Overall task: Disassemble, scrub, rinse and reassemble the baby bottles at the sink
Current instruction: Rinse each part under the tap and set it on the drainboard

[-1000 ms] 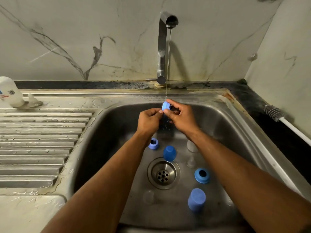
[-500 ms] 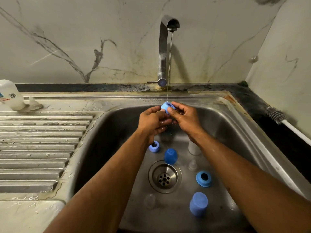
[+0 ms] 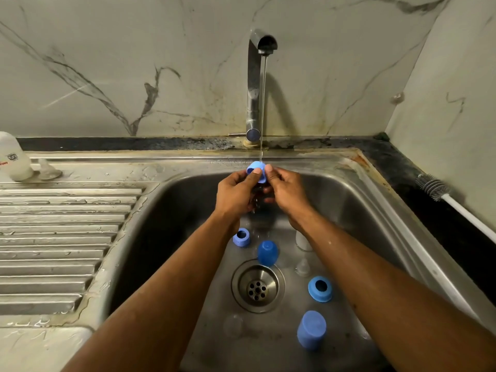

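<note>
I see the blue screw collar (image 3: 256, 171) pinched between both hands over the steel sink (image 3: 171, 216), directly beneath the thin water stream (image 3: 263, 108) from the chrome tap (image 3: 253, 84). The collar is smooth, rounded plastic. My left hand (image 3: 237, 193) clamps it by thumb and fingers; my right hand (image 3: 285, 190) grips its other side, both forearms extended forward.

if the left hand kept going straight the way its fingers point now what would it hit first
Probably the right hand: the left hand points up and right across the blue ring they both hold. Depth is hard to judge.
</note>
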